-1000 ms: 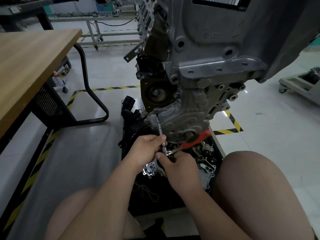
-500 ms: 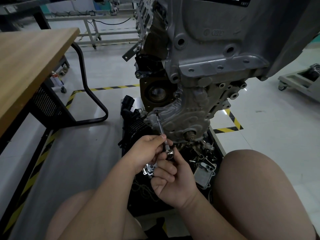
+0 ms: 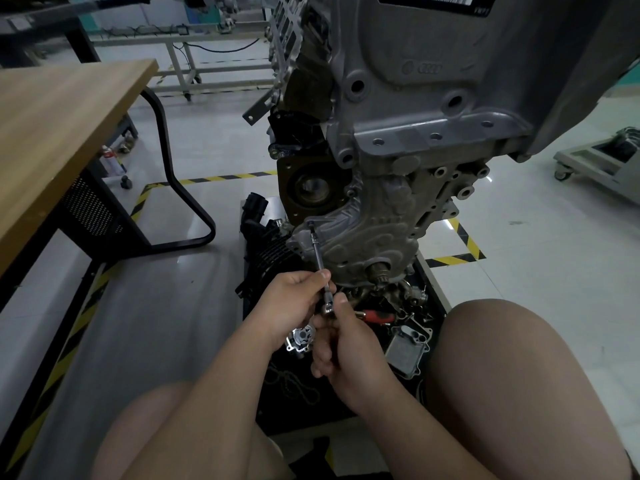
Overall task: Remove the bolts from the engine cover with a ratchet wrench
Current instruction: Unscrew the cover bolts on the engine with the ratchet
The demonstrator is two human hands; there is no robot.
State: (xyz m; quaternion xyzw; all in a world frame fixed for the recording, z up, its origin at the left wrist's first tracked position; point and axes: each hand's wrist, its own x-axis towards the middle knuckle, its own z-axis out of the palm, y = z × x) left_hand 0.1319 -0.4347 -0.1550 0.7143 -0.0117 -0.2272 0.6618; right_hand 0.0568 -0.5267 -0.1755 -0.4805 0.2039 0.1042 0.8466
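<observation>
A grey cast engine cover (image 3: 374, 233) hangs low on the engine (image 3: 433, 98) in front of me. The ratchet wrench's thin extension bar (image 3: 317, 254) slants up from my hands to a bolt (image 3: 311, 224) at the cover's upper left edge. My left hand (image 3: 294, 304) pinches the lower end of the bar. Just right of it, my right hand (image 3: 346, 344) grips the ratchet head (image 3: 327, 309), with the thumb on top. The red ratchet handle (image 3: 377, 316) sticks out to the right behind that hand.
Loose engine parts, among them a grey cooler plate (image 3: 407, 351) and a pump (image 3: 300, 339), lie on the black base below the engine. A wooden table (image 3: 52, 133) with black legs stands at the left. My bare knees frame the hands. A wheeled cart (image 3: 599, 161) is at the right.
The red handle swung from up-right beside the crank hub down and out of sight behind my right hand, then back out low to the right. The bar stays on the bolt.
</observation>
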